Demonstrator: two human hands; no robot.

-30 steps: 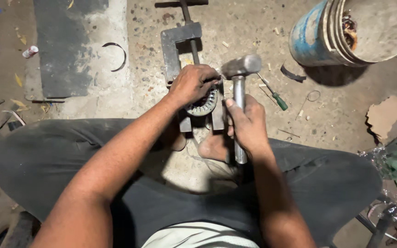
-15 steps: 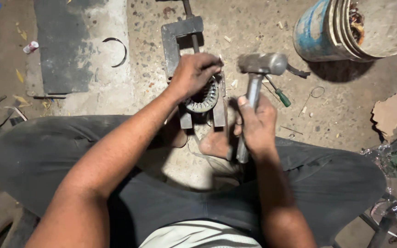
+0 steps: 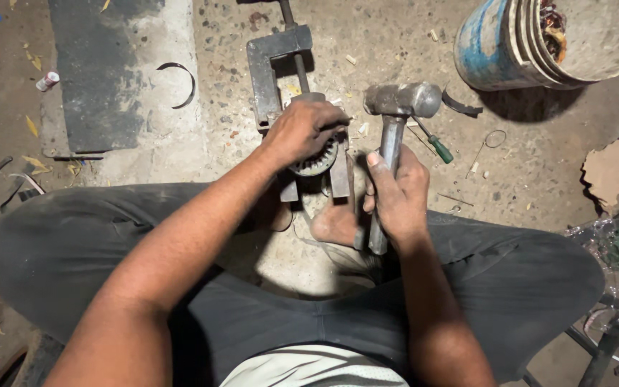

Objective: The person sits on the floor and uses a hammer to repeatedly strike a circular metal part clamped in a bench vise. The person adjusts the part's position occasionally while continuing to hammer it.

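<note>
Blue bucket [image 3: 483, 50], green-handled screwdriver [image 3: 435, 145], cardboard scrap [image 3: 616, 165], curved metal ring piece [image 3: 180, 80] on concrete floor [image 3: 553, 143].

Grey steel hammer and toothed round metal part

The grey steel hammer [image 3: 394, 136] is standing nearly upright, its blunt head topmost, gripped at the handle, while the round, toothed metal ring part [image 3: 318, 161] is sitting clamped in the dark metal vise [image 3: 281, 79], mostly covered by fingers.

small white-and-red labelled container [image 3: 47, 80] lying on floor at left, torn brown cardboard piece [image 3: 616, 169] at right
</note>
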